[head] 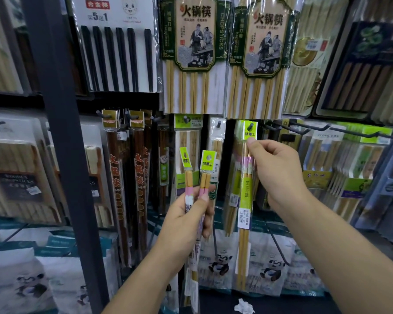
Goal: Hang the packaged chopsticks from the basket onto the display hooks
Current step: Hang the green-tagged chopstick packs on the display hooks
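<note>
My left hand (186, 214) grips two slim chopstick packs (196, 175) with lime-green header cards, held upright in front of the rack. My right hand (275, 168) pinches a third pack (245, 196) just under its green header. That header's hole sits over the tip of a dark display hook (250, 126). More packs of the same kind hang behind it. The basket is out of view.
Large hotpot chopstick packs (191, 53) hang above. Bare black hooks (309, 128) stick out to the right. Dark brown chopstick packs (118, 177) hang on the left beside a dark steel upright (64, 132). Panda-print bags (220, 264) hang below.
</note>
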A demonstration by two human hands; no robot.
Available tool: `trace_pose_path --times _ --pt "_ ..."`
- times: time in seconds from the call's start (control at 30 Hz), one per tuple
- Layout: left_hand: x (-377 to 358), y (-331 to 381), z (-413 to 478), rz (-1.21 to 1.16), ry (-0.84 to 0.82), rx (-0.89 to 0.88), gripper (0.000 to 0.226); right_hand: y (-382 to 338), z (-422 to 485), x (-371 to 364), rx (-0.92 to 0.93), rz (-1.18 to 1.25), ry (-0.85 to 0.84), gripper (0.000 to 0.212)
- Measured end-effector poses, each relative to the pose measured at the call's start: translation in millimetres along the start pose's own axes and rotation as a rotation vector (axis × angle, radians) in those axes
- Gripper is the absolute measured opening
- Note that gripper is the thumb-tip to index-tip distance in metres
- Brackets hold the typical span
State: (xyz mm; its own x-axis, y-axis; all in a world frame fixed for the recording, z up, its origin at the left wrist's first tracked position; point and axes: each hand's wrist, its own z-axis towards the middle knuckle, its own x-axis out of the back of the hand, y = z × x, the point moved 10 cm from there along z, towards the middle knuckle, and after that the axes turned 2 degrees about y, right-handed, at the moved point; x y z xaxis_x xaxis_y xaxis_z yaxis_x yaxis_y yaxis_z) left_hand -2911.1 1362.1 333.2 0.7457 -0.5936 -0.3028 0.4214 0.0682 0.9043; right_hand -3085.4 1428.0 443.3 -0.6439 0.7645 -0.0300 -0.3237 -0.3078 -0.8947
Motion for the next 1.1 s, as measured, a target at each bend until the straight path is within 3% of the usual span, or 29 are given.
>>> trace_pose_path --times 0.4,0.6,0.77,0.87,1.03,1.1 --pt "-2 9 -2 0.123 0.007 -0.059 0.018 11 -18 15 0.074 -0.214 0.103 0.023" --pt "-5 5 -2 0.084 -0.003 -0.043 0.020 3 -57 -30 0.133 -0.168 -0.259 0.008" --pt "-8 2 -2 0.033 -0.037 -0.041 0.032 7 -62 -40 0.066 -0.108 -0.317 0.010" --pt "-4 -3 0 0.020 -0.035 -0.022 0.035 6 -56 -36 0.050 -0.074 -0.288 0.009" --pt "12 -6 3 0.105 0.050 -0.001 0.028 -16 -27 -9 0.084 0.023 -0.092 0.015" --pt "13 -4 2 0.140 0.062 -0.001 0.037 -19 -17 0 0.074 0.008 -0.038 0.015"
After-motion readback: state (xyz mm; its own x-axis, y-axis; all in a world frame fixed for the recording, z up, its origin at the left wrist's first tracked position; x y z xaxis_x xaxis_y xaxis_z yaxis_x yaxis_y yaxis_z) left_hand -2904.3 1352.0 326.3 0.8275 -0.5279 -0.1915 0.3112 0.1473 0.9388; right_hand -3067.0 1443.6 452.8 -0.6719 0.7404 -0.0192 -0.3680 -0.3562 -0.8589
